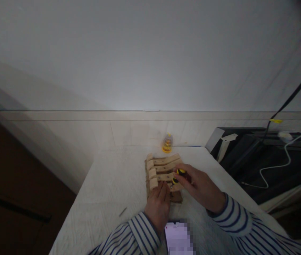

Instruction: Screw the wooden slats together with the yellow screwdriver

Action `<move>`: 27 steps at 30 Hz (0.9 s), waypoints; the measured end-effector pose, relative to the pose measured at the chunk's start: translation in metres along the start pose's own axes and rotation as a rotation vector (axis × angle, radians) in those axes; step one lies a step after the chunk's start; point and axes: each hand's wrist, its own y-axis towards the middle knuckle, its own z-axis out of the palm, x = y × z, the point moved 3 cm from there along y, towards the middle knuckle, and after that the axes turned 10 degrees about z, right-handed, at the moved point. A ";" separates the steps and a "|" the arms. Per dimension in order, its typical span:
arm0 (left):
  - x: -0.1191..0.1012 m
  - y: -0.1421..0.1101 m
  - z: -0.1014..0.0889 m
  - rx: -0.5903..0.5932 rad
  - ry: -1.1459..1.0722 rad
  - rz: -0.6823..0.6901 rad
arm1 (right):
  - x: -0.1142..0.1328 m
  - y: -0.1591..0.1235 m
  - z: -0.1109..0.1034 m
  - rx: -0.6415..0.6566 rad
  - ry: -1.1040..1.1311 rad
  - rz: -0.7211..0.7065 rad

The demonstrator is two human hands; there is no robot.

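Note:
A small slatted wooden rack (161, 169) lies on the table, its pale slats curved at the left ends and dotted with dark fasteners. My right hand (196, 182) is closed around a yellow-and-black screwdriver (180, 173), which points down and left to the rack's near slat. Close to its tip, my left hand (159, 202) holds the near part of the rack, fingers together and pressed on the wood. The fingers hide part of that slat and the exact spot where the tip meets it.
Behind the rack, a clear bottle with a yellow base (167, 143) stands near the wall. A thin metal rod (123, 211) lies left of my left hand on the white-covered table (107, 177). A phone (178, 237) lies in front; a white cable (275, 166) hangs at right.

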 end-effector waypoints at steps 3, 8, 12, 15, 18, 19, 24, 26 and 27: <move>0.000 0.000 0.000 -0.004 -0.001 -0.002 | 0.002 0.001 -0.001 0.042 -0.008 -0.012; -0.001 0.002 0.000 -0.018 0.003 -0.004 | 0.001 -0.002 -0.002 0.080 -0.040 -0.028; -0.001 0.001 0.001 -0.016 0.006 -0.009 | -0.001 -0.002 -0.002 0.080 -0.051 -0.039; -0.001 0.001 0.002 0.001 0.027 -0.011 | -0.002 -0.002 -0.002 0.072 -0.047 -0.043; -0.002 0.000 0.001 0.020 0.031 -0.018 | -0.002 -0.002 -0.002 0.067 -0.049 -0.042; -0.002 0.000 0.001 0.022 0.029 -0.021 | -0.002 -0.002 -0.002 0.064 -0.052 -0.041; -0.002 -0.001 0.003 0.023 0.025 -0.019 | -0.002 -0.001 -0.002 0.067 -0.040 -0.046; -0.002 -0.001 0.003 0.021 0.023 -0.022 | -0.002 -0.001 -0.002 0.070 -0.041 -0.050; -0.002 0.000 0.003 0.020 0.023 -0.024 | -0.002 -0.001 -0.002 0.072 -0.045 -0.049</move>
